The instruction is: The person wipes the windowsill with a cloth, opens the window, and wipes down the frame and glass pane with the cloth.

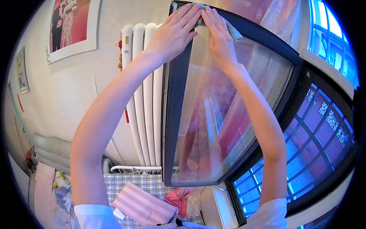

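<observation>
Bedrm window (225, 114): L hand (173, 37), R hand (220, 42) raised, flat on cloth (235, 33).

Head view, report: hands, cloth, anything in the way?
Left hand and right hand on the cloth. Cloth at upper corner of open window sash. White radiator behind, apparently not in the way.

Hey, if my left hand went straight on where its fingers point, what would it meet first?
Likely the cloth bunched by your left hand's fingertips, then perhaps the dark window frame; depth there is hard to judge.
</observation>
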